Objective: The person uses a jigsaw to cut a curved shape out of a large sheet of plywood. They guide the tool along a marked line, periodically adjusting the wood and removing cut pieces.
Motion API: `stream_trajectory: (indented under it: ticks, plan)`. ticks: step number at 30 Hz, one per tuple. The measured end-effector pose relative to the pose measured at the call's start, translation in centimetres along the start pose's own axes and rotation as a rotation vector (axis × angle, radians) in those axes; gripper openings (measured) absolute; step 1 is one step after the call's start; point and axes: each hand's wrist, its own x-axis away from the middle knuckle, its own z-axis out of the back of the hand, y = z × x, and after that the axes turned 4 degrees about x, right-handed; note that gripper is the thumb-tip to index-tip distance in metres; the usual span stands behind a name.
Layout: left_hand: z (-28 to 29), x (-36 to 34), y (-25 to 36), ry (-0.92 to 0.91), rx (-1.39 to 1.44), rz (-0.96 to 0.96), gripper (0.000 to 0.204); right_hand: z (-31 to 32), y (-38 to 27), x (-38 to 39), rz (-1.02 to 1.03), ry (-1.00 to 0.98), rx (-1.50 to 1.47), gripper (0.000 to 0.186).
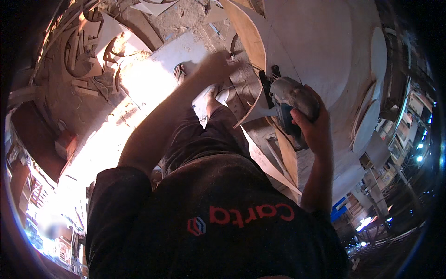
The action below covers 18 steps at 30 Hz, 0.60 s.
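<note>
My right hand [312,122] is wrapped round the body of a grey and dark power tool that looks like a jigsaw [293,95]. Its flat black base sits at the curved edge of a large pale plywood sheet [309,39]. The blade cannot be made out. Over to the left, my left hand [218,64] reaches forward, smeared by motion, and its fingers do not show clearly. Near it runs a narrow curved strip of plywood [245,29] along the sheet's edge; whether the hand touches it I cannot tell.
Curved wood offcuts [83,51] lie scattered on the dusty floor at the far left. A pale flat board [179,50] lies by my sandalled foot [179,70]. Rounded panels [367,125] rest on the sheet's right side. Dark red-brown boards [35,135] stand at the left. Strong sunlight crosses the floor.
</note>
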Motion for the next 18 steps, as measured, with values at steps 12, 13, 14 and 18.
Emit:
stream_trajectory:
  ticks: [12, 13, 14, 18]
  plan:
    - [-14.3, 8.6, 3.9, -0.142, 0.438, -0.132, 0.030, -0.8, -0.7, -0.7, -0.007, 0.058, 0.007, 0.059]
    - [-15.0, 9.2, 3.7, -0.169, 0.482, -0.041, 0.029, -0.8, -0.7, -0.8, 0.001, 0.058, 0.004, 0.059]
    - [-13.5, 9.5, 5.0, -0.201, 0.526, 0.048, 0.028, -0.8, -0.6, -0.7, 0.007, 0.063, 0.002, 0.058]
    - [-14.8, 9.3, 4.5, -0.159, 0.525, 0.066, 0.024, -1.1, -0.5, -0.6, 0.030, 0.077, -0.005, 0.056]
